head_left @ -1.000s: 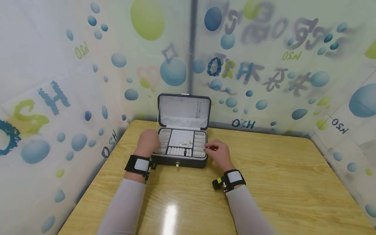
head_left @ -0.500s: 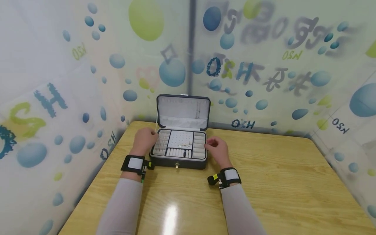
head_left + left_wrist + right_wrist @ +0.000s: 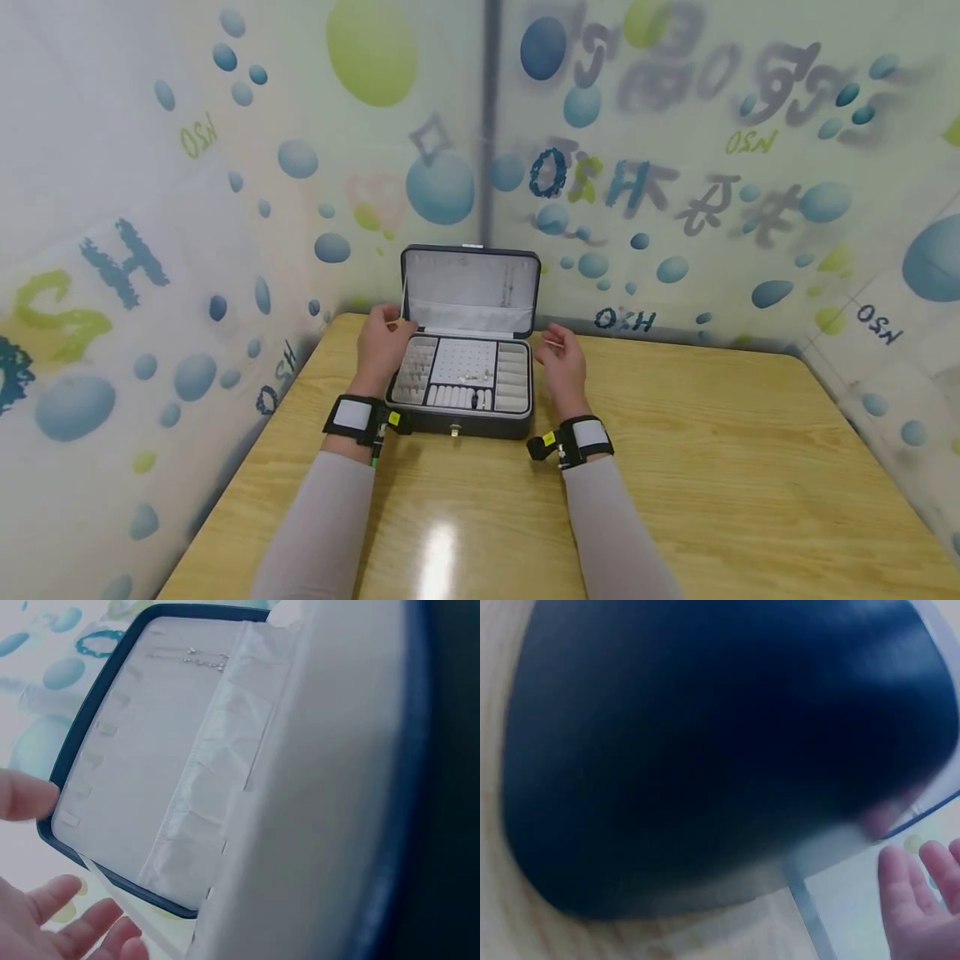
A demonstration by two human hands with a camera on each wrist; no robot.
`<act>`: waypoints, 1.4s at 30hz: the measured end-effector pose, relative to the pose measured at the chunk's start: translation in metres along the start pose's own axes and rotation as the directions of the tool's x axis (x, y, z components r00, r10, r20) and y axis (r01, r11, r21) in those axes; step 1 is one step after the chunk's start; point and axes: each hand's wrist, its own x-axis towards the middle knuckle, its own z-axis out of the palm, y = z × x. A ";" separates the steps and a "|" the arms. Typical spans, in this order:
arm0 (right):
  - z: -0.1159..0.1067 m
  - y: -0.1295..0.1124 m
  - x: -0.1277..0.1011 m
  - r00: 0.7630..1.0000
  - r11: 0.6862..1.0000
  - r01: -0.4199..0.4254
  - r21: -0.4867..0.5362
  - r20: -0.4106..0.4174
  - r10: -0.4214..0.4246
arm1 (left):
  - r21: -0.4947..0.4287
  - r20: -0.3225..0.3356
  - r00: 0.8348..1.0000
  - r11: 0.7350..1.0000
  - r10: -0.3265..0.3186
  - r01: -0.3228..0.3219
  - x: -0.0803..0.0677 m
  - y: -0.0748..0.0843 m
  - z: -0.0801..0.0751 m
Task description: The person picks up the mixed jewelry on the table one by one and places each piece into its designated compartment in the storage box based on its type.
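Two hands [image 3: 468, 354] loose, empty | jewelry box [image 3: 462, 392]: dark shell, pale lining, lid upright

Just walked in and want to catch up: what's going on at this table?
A person sits at a wooden table with an open jewelry box in front of them, lid standing upright. The left hand is at the box's back left corner by the lid's edge; the right hand hovers beside the right side, fingers relaxed. Neither hand holds anything. Small pieces sit in the tray compartments.
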 end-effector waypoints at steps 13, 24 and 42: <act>-0.007 0.004 0.011 0.958 0.997 0.058 0.047 0.279 -0.069 | -0.267 0.265 0.947 0.958 0.180 -0.107 0.013 -0.014 0.000; -0.002 0.006 0.007 0.930 0.996 0.070 0.064 0.358 -0.088 | -0.367 0.290 0.930 0.923 0.228 -0.112 0.011 -0.025 -0.005; 0.003 0.002 0.003 0.960 0.994 0.104 0.021 0.259 -0.106 | -0.342 0.260 0.950 0.936 0.174 -0.078 0.018 -0.030 -0.010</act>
